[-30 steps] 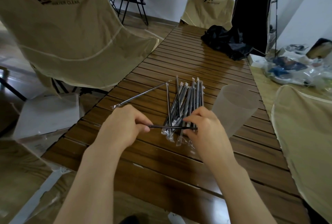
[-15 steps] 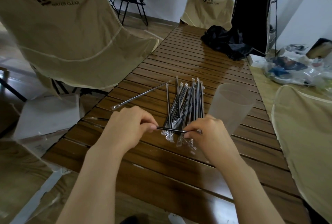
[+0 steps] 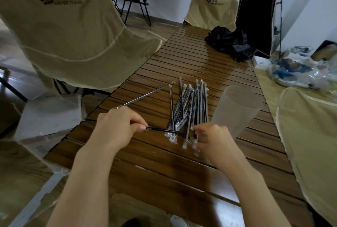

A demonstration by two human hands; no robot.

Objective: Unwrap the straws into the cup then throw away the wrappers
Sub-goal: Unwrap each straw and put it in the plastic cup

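Observation:
My left hand (image 3: pixel 118 128) pinches a bare black straw (image 3: pixel 164 130) that points right across the wooden slat table (image 3: pixel 182 164). Its right tip lies free, a short gap from my right hand (image 3: pixel 213 141). That hand's fingers are curled and seem to pinch a thin clear wrapper (image 3: pixel 196 138) at the near end of the pile; the wrapper is hard to make out. Several wrapped black straws (image 3: pixel 190 106) lie in that pile. One more wrapped straw (image 3: pixel 145 96) lies slanted to the left. A frosted cup (image 3: pixel 235 110) stands just right of the pile.
A black bag (image 3: pixel 229 44) lies at the table's far end. Beige camp chairs stand at the left (image 3: pixel 73 35) and right (image 3: pixel 310 135). Clear plastic bags (image 3: pixel 295 70) are piled on the right. A white box (image 3: pixel 49 113) sits on the floor at the left.
My hands have drawn apart. The left hand pulled the black straw leftward, so its right end slid out from under my right hand's fingers. The right hand shifted a little right.

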